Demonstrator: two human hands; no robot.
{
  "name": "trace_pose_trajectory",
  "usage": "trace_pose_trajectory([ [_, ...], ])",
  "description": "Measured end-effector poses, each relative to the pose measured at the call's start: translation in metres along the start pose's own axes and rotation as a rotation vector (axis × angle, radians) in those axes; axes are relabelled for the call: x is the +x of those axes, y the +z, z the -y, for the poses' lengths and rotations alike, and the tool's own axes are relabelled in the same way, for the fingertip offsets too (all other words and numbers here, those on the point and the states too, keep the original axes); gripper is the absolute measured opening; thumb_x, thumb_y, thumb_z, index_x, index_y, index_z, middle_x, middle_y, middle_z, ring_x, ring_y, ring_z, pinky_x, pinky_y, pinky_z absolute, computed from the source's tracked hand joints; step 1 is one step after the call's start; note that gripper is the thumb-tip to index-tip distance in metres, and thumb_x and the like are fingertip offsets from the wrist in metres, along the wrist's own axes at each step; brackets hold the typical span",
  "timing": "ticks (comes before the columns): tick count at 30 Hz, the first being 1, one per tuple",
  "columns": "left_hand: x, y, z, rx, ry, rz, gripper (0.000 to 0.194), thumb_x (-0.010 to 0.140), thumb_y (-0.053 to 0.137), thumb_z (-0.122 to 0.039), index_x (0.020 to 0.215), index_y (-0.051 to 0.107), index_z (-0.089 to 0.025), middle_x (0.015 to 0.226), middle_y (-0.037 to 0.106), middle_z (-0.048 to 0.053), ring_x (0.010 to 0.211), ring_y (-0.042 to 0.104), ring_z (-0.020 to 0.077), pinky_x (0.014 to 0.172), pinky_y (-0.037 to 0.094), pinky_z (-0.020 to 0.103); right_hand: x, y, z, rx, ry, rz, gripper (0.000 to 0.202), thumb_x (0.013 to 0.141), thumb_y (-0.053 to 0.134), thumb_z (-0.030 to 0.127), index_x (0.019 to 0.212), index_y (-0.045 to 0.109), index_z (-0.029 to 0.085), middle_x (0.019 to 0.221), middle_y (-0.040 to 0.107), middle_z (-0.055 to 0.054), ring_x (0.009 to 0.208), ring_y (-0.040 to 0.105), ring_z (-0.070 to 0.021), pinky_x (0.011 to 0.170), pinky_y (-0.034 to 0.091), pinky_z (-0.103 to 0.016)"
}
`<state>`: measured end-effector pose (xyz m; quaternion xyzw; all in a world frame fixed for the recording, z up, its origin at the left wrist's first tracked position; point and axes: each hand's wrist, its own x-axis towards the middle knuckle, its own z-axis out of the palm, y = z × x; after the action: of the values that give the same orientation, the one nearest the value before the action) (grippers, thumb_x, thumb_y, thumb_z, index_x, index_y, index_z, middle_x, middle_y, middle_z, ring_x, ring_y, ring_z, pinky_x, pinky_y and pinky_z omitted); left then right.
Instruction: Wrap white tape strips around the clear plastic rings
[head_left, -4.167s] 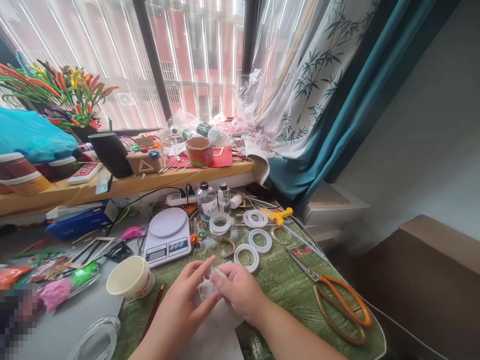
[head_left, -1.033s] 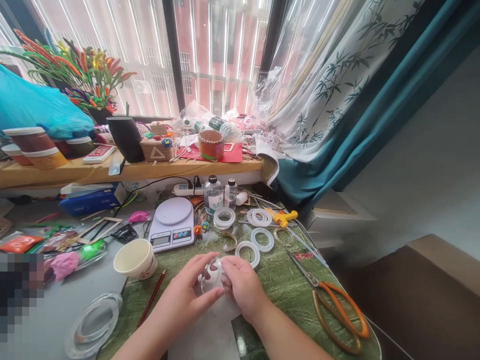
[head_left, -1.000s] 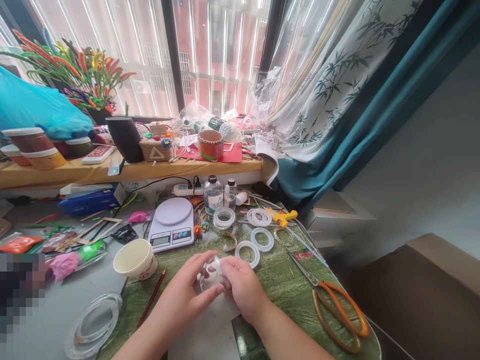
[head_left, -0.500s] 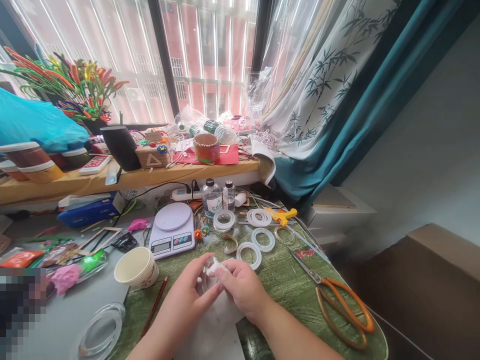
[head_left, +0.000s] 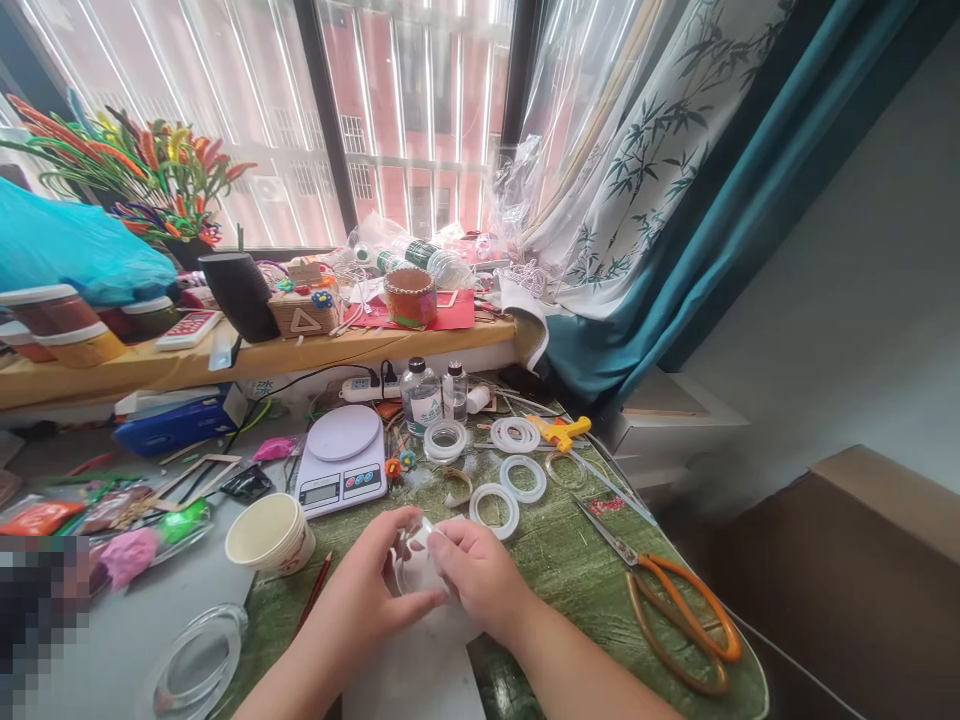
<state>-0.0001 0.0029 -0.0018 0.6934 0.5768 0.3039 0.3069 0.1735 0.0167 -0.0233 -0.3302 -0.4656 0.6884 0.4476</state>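
Note:
My left hand is curled around a clear, round bangle, fingers on its far side and thumb along the near side. From the right, my right hand pinches the bangle's rim, with a small whitish piece at its fingertips; what that piece is I cannot make out. Both hands are above a white sheet on the green table mat. Beyond them lie white ring moulds. A stack of paper cups stands left of my left hand, near a pencil.
Large orange-handled scissors lie at the right, below a yellow glue gun. A kitchen scale and bottles stand behind. More clear rings lie front left. A cluttered windowsill runs along the back.
My left hand's fingers and thumb have spread wider, showing more of the bangle. The bangle has turned somewhat, and the whitish piece has shifted up along its rim. The view has moved slightly.

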Motion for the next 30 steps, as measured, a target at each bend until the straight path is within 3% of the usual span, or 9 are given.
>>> trace_pose_trajectory([
  [4,-0.003,0.000,0.000,0.051,0.024,0.027,0.069,0.070,0.085,-0.032,0.133,0.058,-0.025,0.131,0.067,0.013,0.109,0.068,0.0322,0.095,0.057,0.048,-0.002,0.001,0.005,0.024,0.027,0.018,0.049,0.076,0.079,0.061,0.085,0.072,0.013,0.067,0.056,0.001,0.061,0.045,-0.0120,0.058,0.037,-0.025],
  [8,-0.004,-0.009,0.000,0.066,0.151,0.072,0.071,0.077,0.081,-0.029,0.143,0.054,-0.031,0.146,0.059,0.011,0.131,0.058,0.0342,0.108,0.049,0.049,-0.003,-0.002,0.009,0.033,0.085,0.026,0.049,0.078,0.075,0.061,0.084,0.072,0.013,0.055,0.045,0.006,0.051,0.032,-0.0089,0.052,0.029,-0.024],
  [11,-0.002,-0.011,-0.002,0.088,0.179,0.059,0.063,0.079,0.079,-0.028,0.138,0.060,-0.033,0.136,0.066,0.009,0.119,0.066,0.0308,0.104,0.053,0.046,-0.002,-0.002,0.007,-0.011,0.065,0.039,0.048,0.081,0.072,0.061,0.088,0.072,0.013,0.055,0.042,0.007,0.051,0.030,-0.0088,0.052,0.026,-0.024],
  [16,0.000,-0.006,0.001,0.038,0.036,0.033,0.059,0.080,0.077,-0.037,0.136,0.062,-0.025,0.131,0.070,0.011,0.101,0.072,0.0272,0.087,0.060,0.040,-0.001,-0.003,0.002,-0.087,0.066,0.025,0.051,0.089,0.061,0.064,0.082,0.069,0.014,0.054,0.035,0.008,0.051,0.025,-0.0095,0.051,0.022,-0.025],
  [19,-0.001,-0.006,0.002,0.027,0.038,0.065,0.061,0.081,0.076,-0.040,0.137,0.061,-0.024,0.127,0.071,0.011,0.094,0.072,0.0247,0.083,0.060,0.037,-0.001,-0.004,0.002,-0.149,0.054,-0.001,0.051,0.092,0.056,0.063,0.078,0.067,0.015,0.055,0.037,0.006,0.053,0.027,-0.0110,0.052,0.024,-0.026],
  [24,-0.002,-0.006,-0.002,0.100,0.057,-0.003,0.048,0.087,0.070,-0.041,0.133,0.064,-0.025,0.123,0.070,0.011,0.081,0.070,0.0209,0.073,0.060,0.034,-0.003,-0.001,0.001,-0.212,0.006,-0.044,0.049,0.092,0.057,0.061,0.077,0.069,0.016,0.061,0.043,0.003,0.058,0.035,-0.0136,0.056,0.030,-0.027],
  [27,-0.003,-0.003,-0.004,0.102,0.072,-0.006,0.050,0.084,0.074,-0.043,0.130,0.065,-0.026,0.126,0.068,0.011,0.084,0.070,0.0225,0.071,0.060,0.034,-0.003,0.000,0.001,-0.148,0.061,-0.091,0.051,0.090,0.056,0.065,0.084,0.070,0.016,0.060,0.043,0.004,0.055,0.034,-0.0128,0.053,0.028,-0.026],
  [30,-0.003,-0.001,-0.005,0.075,0.050,-0.024,0.053,0.084,0.073,-0.043,0.134,0.064,-0.027,0.118,0.072,0.010,0.084,0.071,0.0231,0.071,0.060,0.033,-0.002,0.000,0.000,-0.092,0.111,-0.047,0.054,0.089,0.056,0.066,0.089,0.071,0.015,0.056,0.040,0.006,0.052,0.029,-0.0112,0.050,0.023,-0.026],
])
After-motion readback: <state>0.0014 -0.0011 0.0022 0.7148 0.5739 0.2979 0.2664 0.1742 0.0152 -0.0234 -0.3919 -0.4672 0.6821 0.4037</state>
